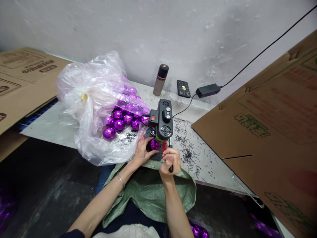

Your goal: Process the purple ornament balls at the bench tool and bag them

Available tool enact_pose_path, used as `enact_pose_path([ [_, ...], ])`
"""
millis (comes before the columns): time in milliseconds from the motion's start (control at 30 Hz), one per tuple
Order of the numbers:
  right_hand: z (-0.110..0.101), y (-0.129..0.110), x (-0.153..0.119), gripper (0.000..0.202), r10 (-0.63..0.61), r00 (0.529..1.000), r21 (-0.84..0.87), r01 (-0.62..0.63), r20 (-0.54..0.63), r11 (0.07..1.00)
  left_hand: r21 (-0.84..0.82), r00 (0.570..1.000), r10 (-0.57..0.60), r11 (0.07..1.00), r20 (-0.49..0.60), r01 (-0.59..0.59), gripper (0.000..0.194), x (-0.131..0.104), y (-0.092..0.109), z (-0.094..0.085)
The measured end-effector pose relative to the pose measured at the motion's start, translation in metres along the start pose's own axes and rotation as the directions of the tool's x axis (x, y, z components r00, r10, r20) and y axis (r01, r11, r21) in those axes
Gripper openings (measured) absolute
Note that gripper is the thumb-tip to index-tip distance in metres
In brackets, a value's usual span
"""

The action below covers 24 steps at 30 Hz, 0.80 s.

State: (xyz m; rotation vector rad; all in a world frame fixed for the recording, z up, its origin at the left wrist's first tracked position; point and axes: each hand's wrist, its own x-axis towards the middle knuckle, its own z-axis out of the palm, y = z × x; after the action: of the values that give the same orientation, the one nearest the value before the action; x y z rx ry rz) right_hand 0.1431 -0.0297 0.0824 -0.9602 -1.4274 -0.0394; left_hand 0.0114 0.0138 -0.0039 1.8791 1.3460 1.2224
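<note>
Under the head of a small black bench press machine (165, 120) sits a shiny purple mirrored ball (155, 144). My left hand (143, 149) grips that ball from the left, thumb and fingers around it. A black-gripped lever (170, 168) comes down at the machine's right side, and my right hand (170, 161) is closed around it. Left of the machine, several more purple mirrored balls (119, 124) spill from the mouth of a clear plastic bag (91, 99). The machine hides part of the held ball's top.
Small black bits (187, 154) litter the table right of the machine. Behind stand a bottle (160, 80), a phone (183, 88) and a corded power adapter (208, 90). Cardboard boxes flank the table, one at left (24, 79) and one at right (267, 132). Green sheeting (148, 191) covers my lap.
</note>
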Motion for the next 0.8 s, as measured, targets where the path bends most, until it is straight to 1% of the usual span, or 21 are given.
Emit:
enact_pose_path([
  [200, 0.006, 0.007, -0.004, 0.037, -0.029, 0.997, 0.016, 0.03, -0.067, 0.999, -0.006, 1.0, 0.003, 1.0, -0.011, -0.003, 0.057, 0.0, 0.0, 0.001],
  [333, 0.007, 0.009, -0.007, 0.039, -0.027, 0.997, -0.004, 0.027, -0.068, 1.0, -0.014, 1.0, 0.009, 1.0, -0.013, -0.009, 0.056, 0.001, 0.0, 0.002],
  [600, 0.008, 0.012, -0.008, 0.037, -0.031, 0.997, 0.033, 0.034, -0.073, 0.999, -0.018, 1.0, -0.028, 0.999, -0.007, 0.028, 0.06, 0.001, -0.002, 0.004],
  [800, 0.01, 0.013, -0.009, 0.037, -0.042, 0.995, 0.051, 0.046, -0.086, 0.998, -0.031, 1.0, -0.021, 0.999, -0.012, 0.021, 0.062, 0.0, -0.003, 0.005],
])
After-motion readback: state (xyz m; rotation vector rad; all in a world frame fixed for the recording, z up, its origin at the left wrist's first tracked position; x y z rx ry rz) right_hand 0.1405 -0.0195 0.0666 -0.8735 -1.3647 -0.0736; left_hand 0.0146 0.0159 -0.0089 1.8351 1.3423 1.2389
